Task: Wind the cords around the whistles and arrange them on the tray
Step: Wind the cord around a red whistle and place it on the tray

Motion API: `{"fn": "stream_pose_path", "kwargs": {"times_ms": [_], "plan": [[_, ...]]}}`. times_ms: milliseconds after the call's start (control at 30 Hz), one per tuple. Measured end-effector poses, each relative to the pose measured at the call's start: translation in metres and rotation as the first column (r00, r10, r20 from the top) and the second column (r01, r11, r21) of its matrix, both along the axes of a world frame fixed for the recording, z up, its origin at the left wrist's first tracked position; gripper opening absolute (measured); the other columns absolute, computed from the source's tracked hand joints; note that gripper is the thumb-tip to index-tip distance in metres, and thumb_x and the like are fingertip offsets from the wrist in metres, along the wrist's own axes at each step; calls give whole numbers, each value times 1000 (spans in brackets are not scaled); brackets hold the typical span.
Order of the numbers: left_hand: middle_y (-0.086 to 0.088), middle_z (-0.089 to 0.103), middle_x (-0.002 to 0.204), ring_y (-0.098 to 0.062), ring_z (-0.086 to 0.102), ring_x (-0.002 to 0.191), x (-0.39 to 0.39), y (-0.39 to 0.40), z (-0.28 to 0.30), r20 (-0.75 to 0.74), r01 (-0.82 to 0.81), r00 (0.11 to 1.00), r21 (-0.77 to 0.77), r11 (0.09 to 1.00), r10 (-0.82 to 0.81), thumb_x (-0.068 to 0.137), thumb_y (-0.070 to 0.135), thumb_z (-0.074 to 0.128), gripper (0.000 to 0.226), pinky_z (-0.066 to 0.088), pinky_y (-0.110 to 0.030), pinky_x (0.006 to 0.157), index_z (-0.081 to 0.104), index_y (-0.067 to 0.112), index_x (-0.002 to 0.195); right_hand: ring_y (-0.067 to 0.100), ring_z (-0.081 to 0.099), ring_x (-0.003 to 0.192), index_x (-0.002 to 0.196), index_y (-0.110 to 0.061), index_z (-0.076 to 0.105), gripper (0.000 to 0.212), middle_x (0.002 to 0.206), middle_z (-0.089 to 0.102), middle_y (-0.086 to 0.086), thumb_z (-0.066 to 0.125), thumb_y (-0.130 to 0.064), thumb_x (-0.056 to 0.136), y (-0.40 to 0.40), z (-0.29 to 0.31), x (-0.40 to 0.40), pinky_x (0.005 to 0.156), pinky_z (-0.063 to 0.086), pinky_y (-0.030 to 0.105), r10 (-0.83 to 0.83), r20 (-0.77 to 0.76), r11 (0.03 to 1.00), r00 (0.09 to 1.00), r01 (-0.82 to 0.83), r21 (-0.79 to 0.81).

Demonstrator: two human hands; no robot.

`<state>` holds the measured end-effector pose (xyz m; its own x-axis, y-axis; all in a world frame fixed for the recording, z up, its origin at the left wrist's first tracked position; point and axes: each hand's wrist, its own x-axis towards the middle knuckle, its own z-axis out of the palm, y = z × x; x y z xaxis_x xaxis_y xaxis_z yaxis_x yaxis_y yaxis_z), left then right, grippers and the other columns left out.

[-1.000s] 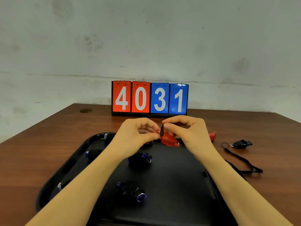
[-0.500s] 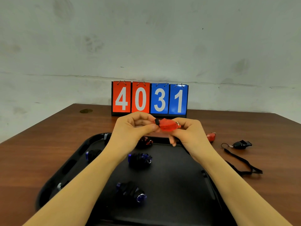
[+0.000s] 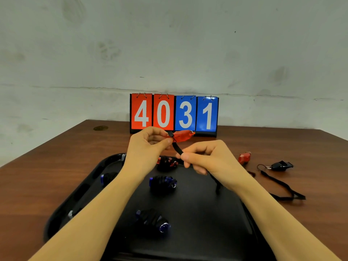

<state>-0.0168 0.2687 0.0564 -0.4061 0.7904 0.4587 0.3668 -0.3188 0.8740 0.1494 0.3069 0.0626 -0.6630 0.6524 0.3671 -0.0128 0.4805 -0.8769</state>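
Red plastic shows between the fingers of the left hand (image 3: 148, 146), which pinches a red whistle (image 3: 182, 136) above the far edge of the black tray (image 3: 216, 213), while the right hand (image 3: 209, 157) pinches its black cord (image 3: 178, 149) just below. Four wound whistles lie on the tray. A second red whistle (image 3: 244, 157) and a black whistle (image 3: 281, 165) lie on the counter (image 3: 47, 162) near its right edge.

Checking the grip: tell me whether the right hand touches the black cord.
Touching. The head view shows the right hand pinching the black cord below the red plastic whistle.
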Motion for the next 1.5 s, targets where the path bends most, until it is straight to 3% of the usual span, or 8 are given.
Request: {"fn": "stream_pose_path", "kwargs": {"times_ms": [133, 200, 300, 367, 733, 1067, 1167, 1500], "plan": [[2, 66, 82, -9, 66, 77, -1, 2, -1, -91, -42, 995, -26, 999, 40, 82, 8, 66, 13, 54, -18, 70, 61, 19, 86, 7, 43, 47, 82, -13, 72, 11, 62, 62, -5, 63, -20, 81, -4, 4, 2, 53, 38, 21, 32, -34, 999, 999, -31, 25], [6, 65, 83, -7, 63, 80, -1, 3, -2, -179, -64, 982, -49, 997, 54, 83, 10, 65, 12, 49, -13, 68, 61, 20, 89, 2, 55, 61, 86, -19, 69, 8, 70, 64, -12, 61, -18, 86, -1, 1, 1, 60, 41, 13, -141, -8, 962, 990, 139, 234], [10, 63, 83, -5, 61, 81, 0, 3, -3, -265, -65, 963, -62, 996, 46, 83, 13, 65, 12, 45, -10, 68, 61, 21, 91, 4, 56, 88, 94, -16, 63, 15, 91, 60, -10, 51, -24, 91, 7, -5, -1, 79, 45, 13, -342, -77, 727, 937, 315, 611], [11, 62, 84, -4, 61, 81, 0, 3, -3, -296, -39, 955, -67, 997, 18, 83, 13, 64, 13, 46, -9, 67, 60, 22, 91, 5, 55, 90, 99, -13, 60, 22, 97, 57, -8, 44, -28, 92, 12, -9, -2, 81, 46, 17, -377, -85, 651, 922, 329, 684], [13, 62, 85, 5, 57, 82, 3, -5, -2, -422, 147, 888, -119, 982, -184, 84, 11, 62, 17, 42, -2, 74, 60, 28, 90, 9, 63, 67, 87, -25, 64, 15, 77, 66, -5, 59, -11, 88, 14, -6, 1, 65, 51, 13, -392, -201, 875, 898, 431, 220], [9, 66, 85, -1, 62, 83, 5, -9, 1, -300, 301, 901, -84, 950, -312, 82, 7, 64, 20, 48, -11, 78, 62, 25, 89, 4, 63, 66, 82, -20, 72, 9, 72, 70, -8, 68, -13, 81, 21, -4, 4, 60, 49, 12, -385, -204, 916, 900, 400, 34], [8, 65, 82, -1, 63, 80, 6, -9, 2, -244, 305, 920, -53, 951, -308, 82, 5, 63, 20, 48, -10, 75, 62, 24, 89, 4, 65, 78, 81, -21, 72, 10, 79, 71, -5, 67, -12, 81, 21, -4, 3, 63, 50, 11, -360, -160, 929, 919, 369, 31], [4, 60, 72, -2, 61, 61, 3, -3, 1, -25, 203, 979, -8, 979, -203, 85, 2, 58, 15, 54, -17, 68, 56, 16, 88, 5, 60, 64, 88, -19, 73, 11, 74, 71, 1, 65, -12, 83, 14, -11, -2, 64, 50, 16, -204, 24, 974, 979, 201, 103]]}}
